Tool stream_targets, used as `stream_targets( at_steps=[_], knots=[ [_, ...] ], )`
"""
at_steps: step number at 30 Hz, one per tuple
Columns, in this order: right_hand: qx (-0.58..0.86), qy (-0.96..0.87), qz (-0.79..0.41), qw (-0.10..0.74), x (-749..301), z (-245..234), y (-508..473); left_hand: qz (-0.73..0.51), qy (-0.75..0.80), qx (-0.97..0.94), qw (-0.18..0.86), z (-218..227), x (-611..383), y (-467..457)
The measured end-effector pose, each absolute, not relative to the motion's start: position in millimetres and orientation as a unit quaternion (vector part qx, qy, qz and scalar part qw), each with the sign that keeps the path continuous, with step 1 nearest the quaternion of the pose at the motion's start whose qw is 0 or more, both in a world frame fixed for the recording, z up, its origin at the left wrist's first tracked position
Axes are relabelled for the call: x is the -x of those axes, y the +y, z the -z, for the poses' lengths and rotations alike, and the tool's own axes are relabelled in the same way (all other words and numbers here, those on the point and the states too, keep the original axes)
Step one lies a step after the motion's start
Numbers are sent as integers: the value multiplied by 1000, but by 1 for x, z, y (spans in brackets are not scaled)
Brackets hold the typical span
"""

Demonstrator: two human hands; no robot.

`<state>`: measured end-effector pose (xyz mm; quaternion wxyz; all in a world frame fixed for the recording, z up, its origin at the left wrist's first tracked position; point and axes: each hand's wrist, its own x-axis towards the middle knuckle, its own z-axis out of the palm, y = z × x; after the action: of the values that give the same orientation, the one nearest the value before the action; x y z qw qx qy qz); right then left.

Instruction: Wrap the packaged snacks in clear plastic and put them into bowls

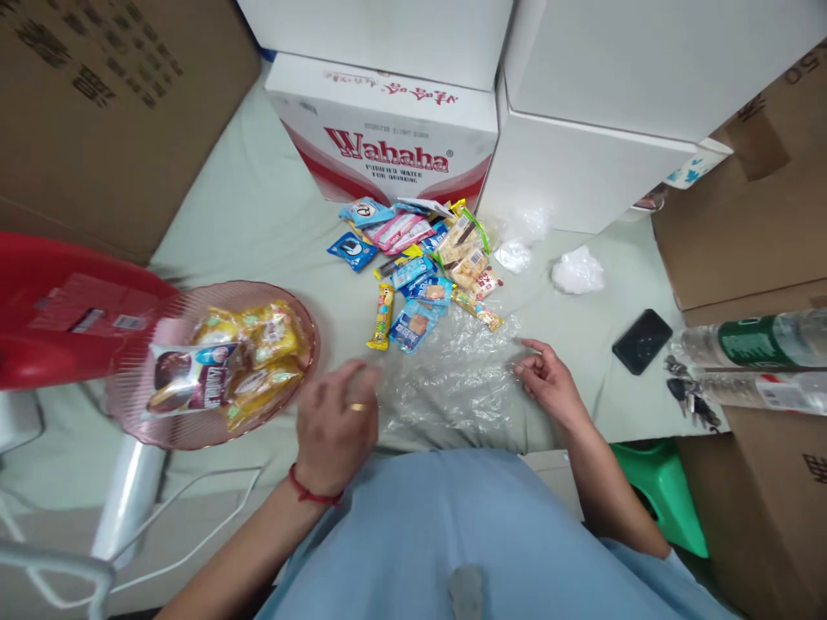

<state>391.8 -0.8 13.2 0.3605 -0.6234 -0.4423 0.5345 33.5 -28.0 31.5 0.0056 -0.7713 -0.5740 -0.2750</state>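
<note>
A clear, crinkled plastic bag (452, 379) lies flat on the cloth between my hands. My left hand (339, 422), with a ring and a red string bracelet, is over the bag's left edge; motion blurs its fingers, so its grip is unclear. At the right edge of the bag, my right hand (549, 379) has its thumb and curled fingers closed on the film, the index finger extended. Just beyond the bag is a pile of small wrapped snacks (419, 267), with a yellow snack stick (381, 317) and a blue biscuit packet (413, 325) nearest.
Left stands a pink ribbed bowl (310, 344) holding packaged snacks, beside a red container (71, 310). A Wahaba-printed carton (388, 138) and white boxes (581, 164) line the back. Rightward are crumpled white plastic (578, 270), a phone (642, 342), keys (691, 396) and bottles (749, 344).
</note>
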Motion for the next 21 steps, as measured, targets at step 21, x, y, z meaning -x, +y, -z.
stream_targets(
  at_steps=[21],
  knots=[
    [662,-650,-240,285,-414,-43,73,134,-453,873,-124,36,-75,-17]
  ],
)
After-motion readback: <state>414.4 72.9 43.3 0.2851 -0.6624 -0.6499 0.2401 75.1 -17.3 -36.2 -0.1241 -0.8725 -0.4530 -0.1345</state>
